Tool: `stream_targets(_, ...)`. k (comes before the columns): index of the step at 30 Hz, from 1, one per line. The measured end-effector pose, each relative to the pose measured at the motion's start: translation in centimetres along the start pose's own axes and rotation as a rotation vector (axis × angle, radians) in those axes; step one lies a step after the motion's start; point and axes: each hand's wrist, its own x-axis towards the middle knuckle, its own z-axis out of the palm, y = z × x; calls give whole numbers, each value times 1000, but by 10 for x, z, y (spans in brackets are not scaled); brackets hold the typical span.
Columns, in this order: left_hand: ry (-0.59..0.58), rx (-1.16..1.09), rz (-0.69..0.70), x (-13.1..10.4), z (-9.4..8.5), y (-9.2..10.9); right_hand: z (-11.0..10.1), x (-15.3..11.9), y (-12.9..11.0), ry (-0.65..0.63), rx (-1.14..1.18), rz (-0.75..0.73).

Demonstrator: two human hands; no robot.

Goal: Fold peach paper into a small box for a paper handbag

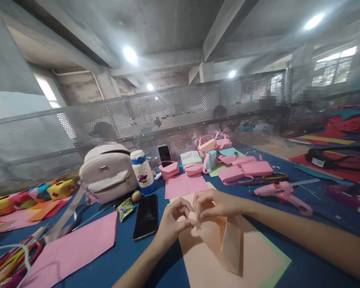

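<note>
In the head view my left hand (177, 219) is closed, its thumb and fingers pinched at the far left edge of a folded peach paper piece (232, 250). Right beside it, my right hand (211, 203) bends over the same edge with its fingers closed on the paper. The folded piece stands part open, like a pocket or small bag. Under it lie flat peach paper sheets (198, 268) with a green edge (283, 264) showing at the right. My fingertips partly hide the paper where they grip.
A phone (145, 218) and a pink sheet (78, 248) lie to the left. Beyond stand a backpack (108, 172) and a bottle (143, 172). Pink paper bags (231, 175) sit behind; a pink glue gun (283, 194) rests right. Scissors (33, 240) lie near left.
</note>
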Motion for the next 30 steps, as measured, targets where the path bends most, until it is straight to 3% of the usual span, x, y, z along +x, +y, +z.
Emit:
stream_targets(5,-55,-162,-109,3,4,-6,3,0,-1,16,3,-28)
stream_targets(10,-93,-42,-169,3,6,-10,2,1,-3,43,-42,-41)
stream_targets(19,-37,134,-114,-7,17,-8,0,1,0,79,-135,-73)
stream_targets(24,5,120,-147,-15,24,-5,0,2,1,144,-156,-82)
stream_targets(30,61,257,-30,-16,21,-3,0,3,5,244,-195,-65)
